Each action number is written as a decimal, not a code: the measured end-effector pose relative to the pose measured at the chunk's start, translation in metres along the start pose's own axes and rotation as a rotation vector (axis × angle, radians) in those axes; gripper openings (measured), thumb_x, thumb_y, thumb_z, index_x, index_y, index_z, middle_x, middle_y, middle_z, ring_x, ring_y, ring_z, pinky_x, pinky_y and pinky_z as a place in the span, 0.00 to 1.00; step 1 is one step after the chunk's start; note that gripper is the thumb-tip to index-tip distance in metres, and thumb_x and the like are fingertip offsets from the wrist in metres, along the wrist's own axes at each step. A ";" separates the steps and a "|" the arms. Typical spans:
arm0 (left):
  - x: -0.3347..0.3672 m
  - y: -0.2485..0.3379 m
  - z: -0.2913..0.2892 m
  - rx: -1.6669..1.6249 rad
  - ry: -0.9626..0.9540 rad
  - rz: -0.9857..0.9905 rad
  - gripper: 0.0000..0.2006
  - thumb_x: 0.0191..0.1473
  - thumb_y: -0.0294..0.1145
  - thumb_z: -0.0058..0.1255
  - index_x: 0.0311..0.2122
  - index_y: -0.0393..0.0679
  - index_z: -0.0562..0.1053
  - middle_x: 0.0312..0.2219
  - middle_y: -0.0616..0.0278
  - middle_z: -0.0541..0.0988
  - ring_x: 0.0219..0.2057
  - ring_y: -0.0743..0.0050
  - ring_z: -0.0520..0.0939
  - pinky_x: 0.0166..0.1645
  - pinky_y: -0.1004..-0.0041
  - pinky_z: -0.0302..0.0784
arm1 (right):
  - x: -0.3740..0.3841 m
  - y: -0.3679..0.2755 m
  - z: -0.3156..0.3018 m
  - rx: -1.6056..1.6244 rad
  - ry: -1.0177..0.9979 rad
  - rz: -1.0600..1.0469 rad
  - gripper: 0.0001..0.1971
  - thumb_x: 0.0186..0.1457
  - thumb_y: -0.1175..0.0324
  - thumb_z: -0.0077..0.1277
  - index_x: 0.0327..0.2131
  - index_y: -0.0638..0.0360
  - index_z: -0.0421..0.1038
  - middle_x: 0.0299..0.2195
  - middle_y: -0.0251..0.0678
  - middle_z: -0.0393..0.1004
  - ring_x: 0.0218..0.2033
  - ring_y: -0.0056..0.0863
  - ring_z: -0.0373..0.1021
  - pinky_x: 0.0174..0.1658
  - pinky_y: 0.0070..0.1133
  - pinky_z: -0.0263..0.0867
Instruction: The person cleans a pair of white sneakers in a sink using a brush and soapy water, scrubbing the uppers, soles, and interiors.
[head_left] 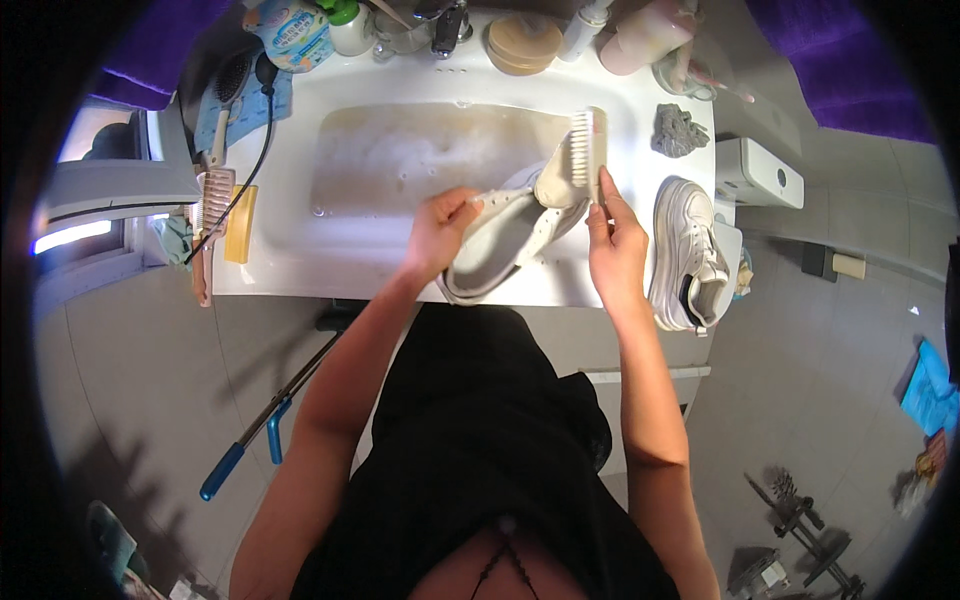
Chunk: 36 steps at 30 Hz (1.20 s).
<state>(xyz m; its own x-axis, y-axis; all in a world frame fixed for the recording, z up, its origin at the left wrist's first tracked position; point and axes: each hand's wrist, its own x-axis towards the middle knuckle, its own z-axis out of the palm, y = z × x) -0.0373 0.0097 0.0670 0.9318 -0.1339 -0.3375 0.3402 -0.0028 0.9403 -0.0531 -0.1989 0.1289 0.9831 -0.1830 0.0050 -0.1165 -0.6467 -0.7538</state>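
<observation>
My left hand [440,235] is closed on the side of a white shoe [470,283], which it holds tilted over the front of the sink. The shoe's opening faces up, and no laces show in it. In my right hand [619,252] is a pale scrub brush [598,140] with white bristles turned left, over the toe end of the shoe. Whether the bristles touch the shoe I cannot tell. Cloudy water [400,160] with some foam stands in the white sink [285,230] behind the shoe.
A second white shoe [685,255] and a grey mesh puff [678,130] lie on the right rim. Along the back stand bottles, the faucet [447,30] and a round tan container [523,45]. Brushes and a yellow bar [240,225] lie left, by a black cord [262,150].
</observation>
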 end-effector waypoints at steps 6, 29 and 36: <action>0.056 0.020 -0.029 0.519 0.111 0.367 0.08 0.53 0.28 0.44 0.36 0.39 0.73 0.21 0.56 0.76 0.23 0.76 0.75 0.30 0.77 0.68 | 0.012 0.040 0.032 0.264 -0.071 0.352 0.22 0.54 0.73 0.38 0.54 0.59 0.58 0.22 0.34 0.69 0.22 0.19 0.61 0.30 0.18 0.61; 0.116 -0.056 -0.070 0.821 0.160 -0.073 0.20 0.46 0.34 0.47 0.48 0.47 0.66 0.43 0.51 0.71 0.47 0.46 0.68 0.52 0.58 0.60 | 0.009 0.033 0.124 0.335 -0.222 0.389 0.25 0.52 0.75 0.37 0.55 0.49 0.58 0.21 0.38 0.68 0.20 0.23 0.64 0.24 0.21 0.63; 0.078 -0.059 -0.015 1.099 0.386 0.145 0.20 0.47 0.40 0.46 0.49 0.55 0.68 0.46 0.56 0.69 0.47 0.47 0.67 0.49 0.53 0.61 | 0.001 -0.002 0.137 0.084 -0.593 0.344 0.20 0.50 0.75 0.38 0.49 0.57 0.65 0.25 0.49 0.71 0.23 0.37 0.67 0.28 0.28 0.64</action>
<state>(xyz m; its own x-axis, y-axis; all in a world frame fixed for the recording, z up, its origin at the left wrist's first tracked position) 0.0178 0.0139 -0.0151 0.9937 0.1055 -0.0369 0.1109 -0.8917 0.4388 -0.0327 -0.0957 0.0404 0.8063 0.0843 -0.5854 -0.4475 -0.5603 -0.6970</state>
